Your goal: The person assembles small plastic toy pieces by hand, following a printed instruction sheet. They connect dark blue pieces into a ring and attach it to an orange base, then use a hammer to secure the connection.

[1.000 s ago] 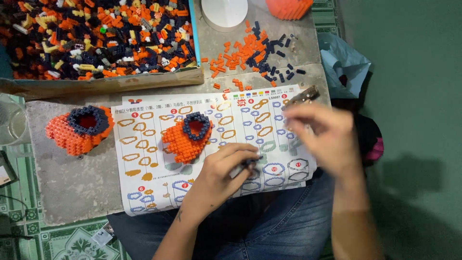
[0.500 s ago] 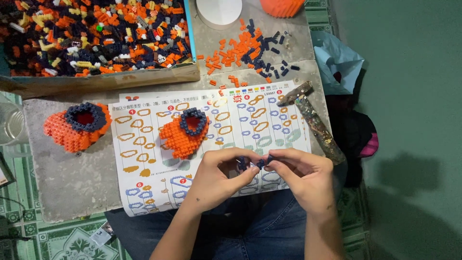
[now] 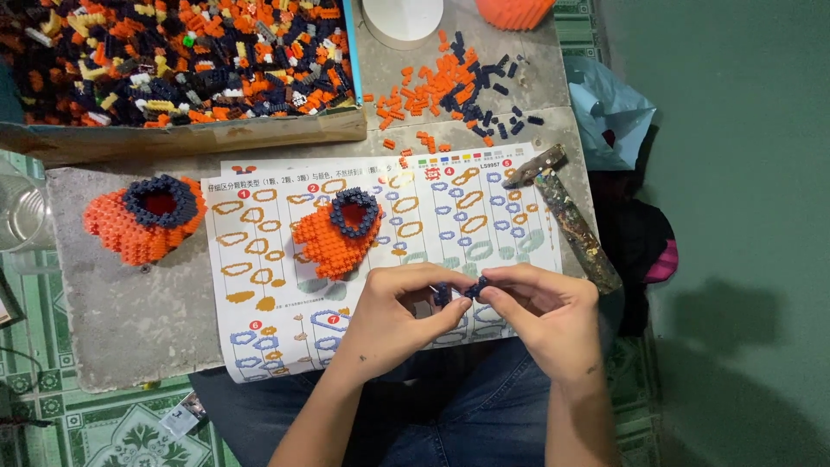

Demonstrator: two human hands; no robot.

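While both hands meet low over the instruction sheet (image 3: 380, 251), the left hand (image 3: 393, 316) pinches a small dark blue brick piece (image 3: 443, 294) between thumb and fingertips, and the right hand (image 3: 540, 316) does the same with its own dark blue cluster (image 3: 478, 287). Fingers are narrow on both sides, each closed on its bit, and the two bits sit just beside each other, almost touching, right between the fingertips.

These pieces look tiny, light and rigid, hard plastic by the look of them, and probably slick enough to squirt out of a loose pinch. Best hold, I'd judge, is on the flat side walls, thumb against forefinger, leaving the studded faces free. A joined cluster could snap apart if squeezed across its seams.

Up the sheet, well clear of the hands, lies an orange half-built model with a blue ring (image 3: 339, 235); a second orange model (image 3: 145, 218) rests to the left on the grey slab (image 3: 112, 320). Loose orange and blue bricks (image 3: 450, 86) are scattered at the top, beside the cardboard box of mixed bricks (image 3: 173, 60). A hammer (image 3: 566, 212) lies at the right edge.
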